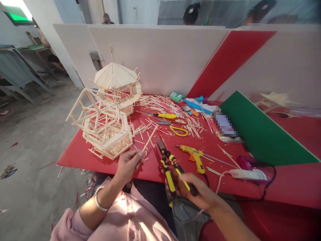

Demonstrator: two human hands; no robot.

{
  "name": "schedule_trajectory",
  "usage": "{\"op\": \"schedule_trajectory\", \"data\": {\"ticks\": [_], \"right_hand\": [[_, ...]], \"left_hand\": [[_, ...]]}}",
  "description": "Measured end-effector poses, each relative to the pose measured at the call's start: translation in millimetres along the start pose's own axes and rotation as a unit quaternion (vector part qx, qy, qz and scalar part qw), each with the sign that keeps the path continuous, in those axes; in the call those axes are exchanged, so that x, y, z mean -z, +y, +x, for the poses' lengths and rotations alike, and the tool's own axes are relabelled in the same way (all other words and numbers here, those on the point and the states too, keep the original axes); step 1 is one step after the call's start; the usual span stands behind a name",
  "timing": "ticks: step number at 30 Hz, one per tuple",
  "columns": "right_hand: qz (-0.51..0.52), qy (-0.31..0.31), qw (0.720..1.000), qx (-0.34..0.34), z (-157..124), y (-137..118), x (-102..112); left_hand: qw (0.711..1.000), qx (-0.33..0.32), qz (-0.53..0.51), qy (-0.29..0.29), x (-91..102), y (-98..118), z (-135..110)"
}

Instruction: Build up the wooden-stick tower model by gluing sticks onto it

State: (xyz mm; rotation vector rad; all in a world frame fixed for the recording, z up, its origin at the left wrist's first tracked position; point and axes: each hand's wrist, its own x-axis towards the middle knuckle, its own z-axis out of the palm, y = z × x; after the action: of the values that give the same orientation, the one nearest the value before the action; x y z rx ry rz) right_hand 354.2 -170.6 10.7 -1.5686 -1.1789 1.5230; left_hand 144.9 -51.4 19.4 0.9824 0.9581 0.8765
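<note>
Wooden and thin, a stick [150, 137] is pinched near its lower end between the left hand's [129, 164] thumb and fingers, by the tabletop's [74, 152] front edge, its longer part slanting out beyond the grip toward the back edge. The right hand [192, 189] is wrapped around the handles of yellow-and-black pliers [165, 157] at that same front edge, their tips just right of the stick and apart from it.
</note>
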Motion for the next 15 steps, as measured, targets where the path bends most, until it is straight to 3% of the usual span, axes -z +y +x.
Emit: {"op": "schedule_trajectory", "data": {"ticks": [3, 8, 15], "right_hand": [[0.062, -0.008, 0.998, -0.015, -14, 17, -15], [-0.073, 0.079, 0.994, 0.027, -10, 12, -25], [-0.222, 0.08, 0.969, 0.077, 6, -11, -20]], "left_hand": [[0.999, -0.013, 0.036, -0.014, -2.8, 2, 5], [0.995, -0.049, 0.088, -0.023, -6.9, 8, 10], [0.985, -0.113, 0.131, -0.014, -8.2, 24, 8]]}}
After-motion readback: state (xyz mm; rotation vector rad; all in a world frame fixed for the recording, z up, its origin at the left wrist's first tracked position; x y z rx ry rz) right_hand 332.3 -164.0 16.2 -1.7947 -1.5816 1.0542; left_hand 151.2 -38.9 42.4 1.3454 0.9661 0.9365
